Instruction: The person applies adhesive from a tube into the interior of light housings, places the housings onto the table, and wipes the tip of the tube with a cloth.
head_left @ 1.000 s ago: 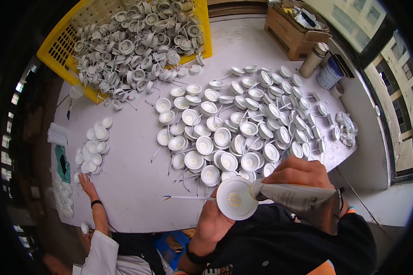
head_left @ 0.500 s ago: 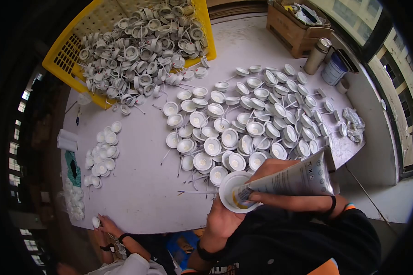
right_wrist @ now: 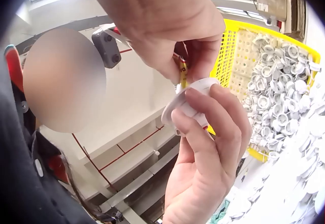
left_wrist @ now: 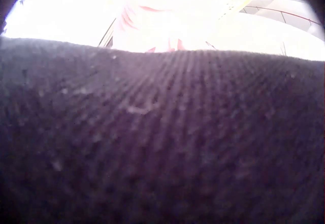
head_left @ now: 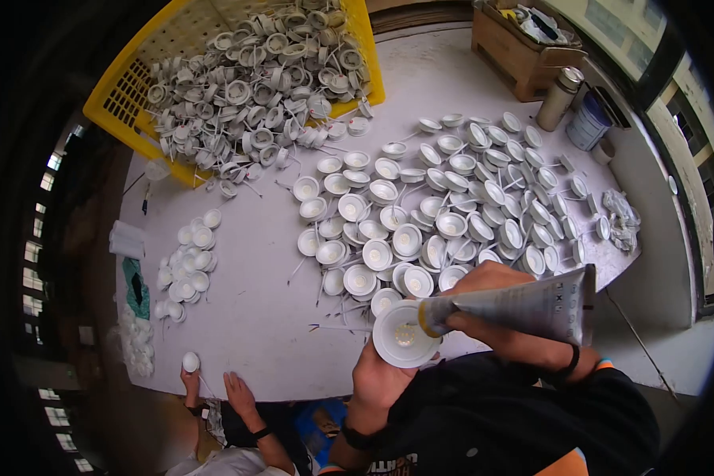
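Note:
In the head view my left hand [head_left: 379,382] holds a round white downlight [head_left: 393,349] from below, its face up with yellowish LED dots showing at the centre. A thin white cable [head_left: 341,328] with bare coloured ends sticks out to its left. My right hand [head_left: 500,335] grips a silver-grey squeeze tube [head_left: 523,308], tilted, its yellow-banded end at the downlight's right rim. In the right wrist view, left fingertips [right_wrist: 195,99] press the downlight's underside, and a yellow piece shows below the right hand. Dark knit fabric [left_wrist: 162,132] fills most of the left wrist view.
Many white downlights [head_left: 407,239] cover the table's middle and right. A yellow crate [head_left: 107,119] holds a heap of grey-white parts. At left, another person's hands [head_left: 242,394] are near a smaller pile [head_left: 190,282]. A carton [head_left: 523,59], metal flask [head_left: 559,99] and tub [head_left: 589,123] stand back right.
The tube's end dipped into the downlight's cup, then drew back to its right rim. The other person's hand left the small pile for the table edge, where a downlight is held. My view shifted left.

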Demonstrator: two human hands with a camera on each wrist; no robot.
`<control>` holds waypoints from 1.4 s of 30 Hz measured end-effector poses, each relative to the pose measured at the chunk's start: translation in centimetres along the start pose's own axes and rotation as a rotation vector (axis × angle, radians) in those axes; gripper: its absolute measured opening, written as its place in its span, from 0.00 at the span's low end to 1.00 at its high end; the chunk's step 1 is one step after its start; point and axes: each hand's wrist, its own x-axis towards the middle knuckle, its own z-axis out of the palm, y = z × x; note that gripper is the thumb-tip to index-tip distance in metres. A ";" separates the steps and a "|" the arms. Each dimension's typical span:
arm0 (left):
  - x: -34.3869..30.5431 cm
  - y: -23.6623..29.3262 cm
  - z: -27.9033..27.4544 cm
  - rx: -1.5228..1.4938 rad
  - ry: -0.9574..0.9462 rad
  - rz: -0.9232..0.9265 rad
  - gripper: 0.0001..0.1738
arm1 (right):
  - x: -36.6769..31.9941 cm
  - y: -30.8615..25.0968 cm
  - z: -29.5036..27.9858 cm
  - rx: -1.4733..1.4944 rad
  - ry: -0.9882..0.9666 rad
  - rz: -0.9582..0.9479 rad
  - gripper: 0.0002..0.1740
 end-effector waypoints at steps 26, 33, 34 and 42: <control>0.6 11.0 -23.5 1.630 1.179 0.765 0.18 | -0.8 7.9 1.2 0.497 0.349 0.584 0.16; 13.8 14.4 -16.4 0.719 0.854 0.330 0.16 | 1.4 8.9 1.0 0.482 0.305 0.591 0.17; 15.7 14.9 -16.5 0.910 0.937 0.323 0.18 | 1.7 9.1 0.9 0.485 0.307 0.588 0.18; 22.3 17.9 -19.9 1.615 1.266 -0.037 0.28 | 2.1 10.7 0.9 0.520 0.346 0.666 0.16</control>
